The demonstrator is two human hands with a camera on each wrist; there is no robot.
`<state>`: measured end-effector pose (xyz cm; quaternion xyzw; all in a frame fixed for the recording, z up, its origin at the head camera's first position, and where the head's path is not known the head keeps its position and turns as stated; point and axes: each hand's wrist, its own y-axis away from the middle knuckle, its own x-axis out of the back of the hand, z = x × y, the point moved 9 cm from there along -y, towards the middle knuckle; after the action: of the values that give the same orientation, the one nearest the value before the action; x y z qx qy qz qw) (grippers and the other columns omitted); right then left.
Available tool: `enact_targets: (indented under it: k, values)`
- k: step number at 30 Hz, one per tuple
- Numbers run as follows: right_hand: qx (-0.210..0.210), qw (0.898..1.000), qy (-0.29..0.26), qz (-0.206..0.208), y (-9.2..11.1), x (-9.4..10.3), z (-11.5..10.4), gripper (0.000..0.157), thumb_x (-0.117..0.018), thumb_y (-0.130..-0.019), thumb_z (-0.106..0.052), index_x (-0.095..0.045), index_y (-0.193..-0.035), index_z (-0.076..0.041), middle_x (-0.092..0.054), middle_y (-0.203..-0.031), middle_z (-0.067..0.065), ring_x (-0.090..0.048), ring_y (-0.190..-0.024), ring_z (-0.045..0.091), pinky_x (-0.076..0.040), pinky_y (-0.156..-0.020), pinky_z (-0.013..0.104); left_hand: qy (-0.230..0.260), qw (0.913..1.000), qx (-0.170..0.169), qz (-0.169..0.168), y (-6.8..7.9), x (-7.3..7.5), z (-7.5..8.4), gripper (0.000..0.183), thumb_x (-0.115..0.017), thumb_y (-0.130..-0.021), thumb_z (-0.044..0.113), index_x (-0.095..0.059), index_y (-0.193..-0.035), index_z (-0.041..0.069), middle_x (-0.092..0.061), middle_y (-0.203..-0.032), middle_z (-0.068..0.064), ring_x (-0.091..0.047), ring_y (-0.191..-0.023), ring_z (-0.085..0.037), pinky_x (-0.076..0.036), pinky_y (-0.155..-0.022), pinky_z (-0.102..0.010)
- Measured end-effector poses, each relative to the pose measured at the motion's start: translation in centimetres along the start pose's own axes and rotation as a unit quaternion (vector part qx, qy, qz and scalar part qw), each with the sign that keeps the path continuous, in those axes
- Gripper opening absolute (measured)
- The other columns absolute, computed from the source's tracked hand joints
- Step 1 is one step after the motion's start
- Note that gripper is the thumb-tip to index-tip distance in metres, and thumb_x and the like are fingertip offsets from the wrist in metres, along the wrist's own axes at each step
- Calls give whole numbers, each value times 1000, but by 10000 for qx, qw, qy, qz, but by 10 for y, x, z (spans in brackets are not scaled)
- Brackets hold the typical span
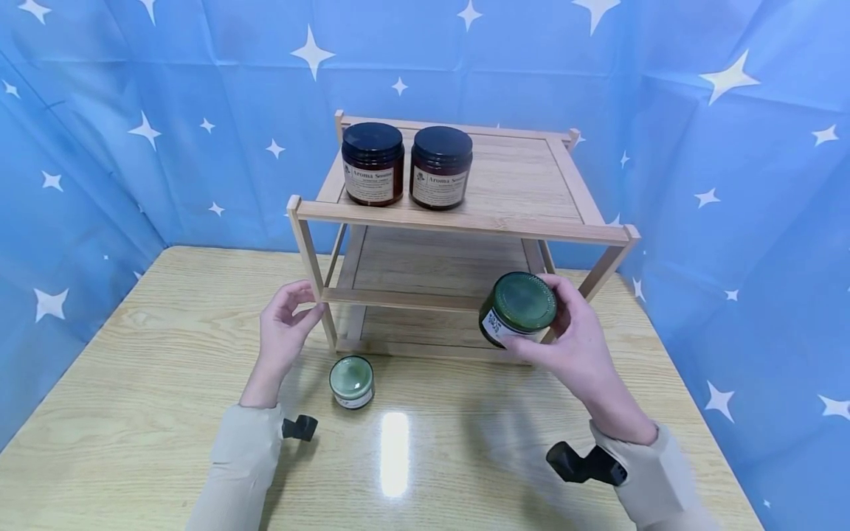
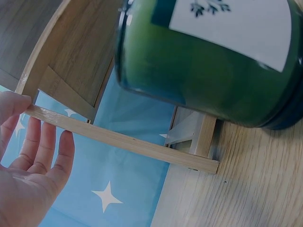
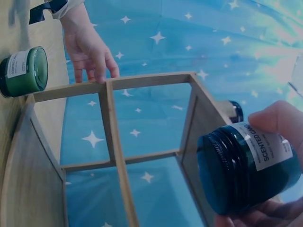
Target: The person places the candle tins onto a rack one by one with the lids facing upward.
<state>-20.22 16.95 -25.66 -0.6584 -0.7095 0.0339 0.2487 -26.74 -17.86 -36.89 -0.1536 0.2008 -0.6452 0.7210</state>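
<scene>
My left hand (image 1: 282,324) pinches the left front post of a light wooden shelf rack (image 1: 465,230), thumb on one side and fingers on the other. In my right hand (image 1: 584,350) is a green glass candle jar (image 1: 524,302), held tilted in front of the rack's right side. Its white label reads "SCENTED CAND" in the right wrist view, and its dark lid end (image 3: 215,175) points away from the palm. A second green candle jar (image 1: 352,380) stands on the table, below and right of the left hand, looming large in the left wrist view.
Two brown jars with black lids, one left (image 1: 373,164) and one right (image 1: 441,168), stand on the rack's top shelf. A middle shelf (image 1: 432,258) and a bottom shelf (image 1: 412,328) lie beneath. Blue star-patterned cloth (image 1: 219,110) hangs around the wooden table (image 1: 166,354).
</scene>
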Motion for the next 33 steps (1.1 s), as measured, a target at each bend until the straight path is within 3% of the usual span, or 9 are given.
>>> enact_targets:
  k: [10,24,33]
  values:
    - [167,9998,93,114,-7,11,-16,60,-72,-66,16,-51,-119,-3,-58,-109,3,-60,-91,11,-52,-76,15,-19,10000,-5,14,-1,0,0,35,-58,-79,-20,-59,-109,0,-63,-94,6,-59,-89,-9,-54,-79,-21]
    - [804,9917,-905,421,-17,23,-47,61,-66,-63,23,-55,-117,-4,-59,-112,11,-59,-97,19,-51,-82,20,19,10000,-72,0,-1,0,1,35,-58,-79,-20,-59,-109,-1,-63,-94,5,-59,-89,-9,-55,-79,-22]
    - [809,9875,-1085,815,-32,33,-64,54,-66,-64,19,-59,-112,-5,-59,-107,13,-60,-91,20,-52,-76,20,76,9999,-103,-20,0,-1,1,36,-57,-79,-21,-59,-109,-2,-63,-94,4,-60,-88,-9,-55,-79,-22]
